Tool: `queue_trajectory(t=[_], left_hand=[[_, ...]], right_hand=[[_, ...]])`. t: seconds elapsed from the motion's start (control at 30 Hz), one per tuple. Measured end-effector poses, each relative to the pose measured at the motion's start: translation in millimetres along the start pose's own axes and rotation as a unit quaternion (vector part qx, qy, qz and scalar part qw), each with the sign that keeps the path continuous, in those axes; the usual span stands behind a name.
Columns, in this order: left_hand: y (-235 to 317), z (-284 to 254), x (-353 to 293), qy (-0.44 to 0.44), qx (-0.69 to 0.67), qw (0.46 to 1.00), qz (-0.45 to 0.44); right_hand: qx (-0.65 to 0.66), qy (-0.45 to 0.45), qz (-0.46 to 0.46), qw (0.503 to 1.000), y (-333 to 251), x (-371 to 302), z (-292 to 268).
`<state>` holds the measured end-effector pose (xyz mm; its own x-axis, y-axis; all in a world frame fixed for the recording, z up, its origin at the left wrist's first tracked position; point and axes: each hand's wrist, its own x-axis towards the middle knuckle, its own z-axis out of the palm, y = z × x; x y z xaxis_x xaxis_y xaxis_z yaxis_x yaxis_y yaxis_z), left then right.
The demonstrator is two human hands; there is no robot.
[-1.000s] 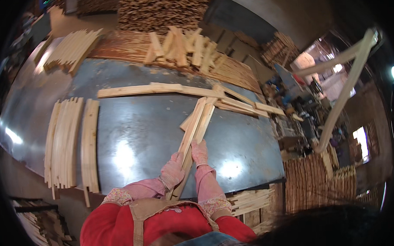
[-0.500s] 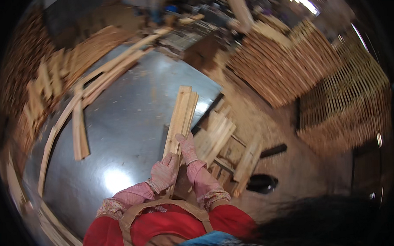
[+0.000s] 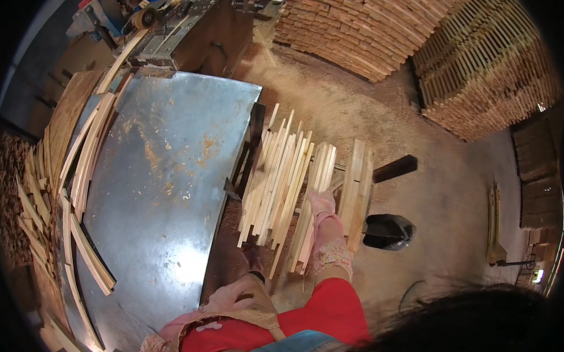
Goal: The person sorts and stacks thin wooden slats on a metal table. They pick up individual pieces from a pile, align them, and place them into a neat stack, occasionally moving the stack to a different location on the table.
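While the gloved right hand (image 3: 322, 202) touches pale wooden strips (image 3: 324, 165) beside the metal worktop (image 3: 164, 180), I cannot tell whether its fingers are clamped around them; the left hand is hidden.

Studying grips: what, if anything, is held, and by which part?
Right hand lies on wooden strips, partway along; whether it grips them cannot be told. Left hand: hold unclear.

The gloved right hand (image 3: 322, 202) touches wooden strips (image 3: 324, 166) beside 1 metal table (image 3: 165, 205).

White glare on metal tabletop (image 3: 161, 180), dark curved fisheye rim
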<state>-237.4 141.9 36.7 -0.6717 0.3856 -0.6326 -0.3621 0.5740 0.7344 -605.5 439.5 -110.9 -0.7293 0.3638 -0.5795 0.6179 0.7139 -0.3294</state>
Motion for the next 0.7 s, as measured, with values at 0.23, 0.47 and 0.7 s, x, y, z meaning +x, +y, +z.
queue_trajectory(t=[0.23, 0.47, 0.7], left_hand=[[-14.8, -14.3, 5.2, 0.011, -0.053, 0.994, -0.098], [-24.1, 25.6, -25.7, 0.123, -0.081, 0.986, -0.081], [-80.7, 48.8, -90.7, 0.290, -0.098, 0.944, -0.121]], right_hand=[[0.010, 0.050, 0.031, 0.998, -11.3, 70.4, 71.8], [0.048, -0.151, -0.045, 0.986, -37.5, -33.0, 65.9], [-0.067, -0.298, -0.184, 0.934, -30.0, -165.1, 139.1]])
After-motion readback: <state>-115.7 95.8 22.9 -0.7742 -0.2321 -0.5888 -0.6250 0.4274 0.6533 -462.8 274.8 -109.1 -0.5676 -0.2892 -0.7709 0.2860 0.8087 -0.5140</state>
